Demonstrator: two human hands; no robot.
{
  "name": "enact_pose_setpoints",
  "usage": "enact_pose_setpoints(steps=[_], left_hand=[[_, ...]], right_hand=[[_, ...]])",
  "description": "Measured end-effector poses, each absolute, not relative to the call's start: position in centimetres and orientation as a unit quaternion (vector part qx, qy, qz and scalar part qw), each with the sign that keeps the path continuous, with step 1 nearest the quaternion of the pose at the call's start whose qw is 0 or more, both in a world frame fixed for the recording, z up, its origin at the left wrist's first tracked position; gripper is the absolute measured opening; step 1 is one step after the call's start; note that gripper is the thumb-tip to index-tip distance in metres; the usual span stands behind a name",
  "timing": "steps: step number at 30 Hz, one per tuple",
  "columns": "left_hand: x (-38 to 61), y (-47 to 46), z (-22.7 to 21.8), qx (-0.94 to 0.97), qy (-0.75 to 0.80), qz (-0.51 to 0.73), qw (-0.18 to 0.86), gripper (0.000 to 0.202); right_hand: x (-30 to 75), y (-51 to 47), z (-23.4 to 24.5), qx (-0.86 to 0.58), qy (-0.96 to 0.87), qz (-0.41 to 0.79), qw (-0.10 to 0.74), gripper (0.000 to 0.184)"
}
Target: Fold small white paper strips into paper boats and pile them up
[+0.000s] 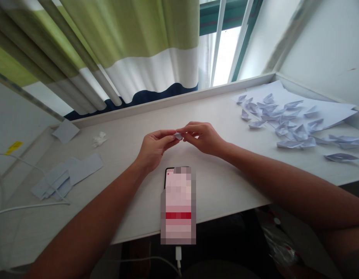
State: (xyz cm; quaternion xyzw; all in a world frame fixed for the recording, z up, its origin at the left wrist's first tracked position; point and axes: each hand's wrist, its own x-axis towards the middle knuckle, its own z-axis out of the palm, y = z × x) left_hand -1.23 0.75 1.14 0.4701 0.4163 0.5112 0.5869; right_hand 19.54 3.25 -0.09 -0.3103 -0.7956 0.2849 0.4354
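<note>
Between my two hands is a small folded piece of white paper (178, 136), held a little above the white desk. My left hand (156, 147) pinches its left side with thumb and fingertips. From the other side, my right hand (203, 137) grips the paper with closed fingers, and its fingertips nearly meet those of the left. Most of the paper is covered by the fingers, so its exact folded shape cannot be made out. Below the hands lies a phone (178, 205) with its screen blurred out.
Several folded paper boats (284, 116) lie on the right, partly on white sheets (333, 104). At left are paper pieces (85, 168), a square sheet (66, 131), crumpled paper (99, 139) and a white cable (31, 207). A charging plug (178, 254) hangs below the phone. Curtains (124, 42) border the back.
</note>
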Motion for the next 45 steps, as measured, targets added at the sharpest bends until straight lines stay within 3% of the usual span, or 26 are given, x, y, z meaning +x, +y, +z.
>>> enact_pose_setpoints(steps=[5,11,18,21,27,32,45], left_hand=[[-1.2,0.9,1.0,0.456,0.41,0.534,0.582,0.037],[-1.4,0.9,0.5,0.524,0.434,0.53,0.506,0.06],[-1.0,0.5,0.2,0.624,0.437,0.53,0.372,0.053],[-1.1,0.6,0.0,0.623,0.428,0.525,0.391,0.051],[-1.7,1.0,0.0,0.641,0.448,0.454,0.427,0.028],[-1.5,0.8,0.3,0.642,0.444,0.46,0.423,0.024],[-1.1,0.7,0.4,0.554,0.413,0.561,0.456,0.033]], right_hand=[[19.2,3.3,-0.8,-0.268,-0.769,0.353,0.46,0.017],[18.8,3.6,-1.2,-0.304,-0.687,0.464,0.468,0.042],[18.9,3.8,-1.0,-0.315,-0.664,0.52,0.436,0.036],[18.9,3.8,-0.8,-0.32,-0.655,0.53,0.435,0.034],[19.1,3.7,-0.6,-0.341,-0.708,0.441,0.434,0.018],[19.3,3.5,-0.4,-0.327,-0.717,0.449,0.421,0.028],[18.3,3.6,-0.8,-0.293,-0.575,0.551,0.529,0.034]])
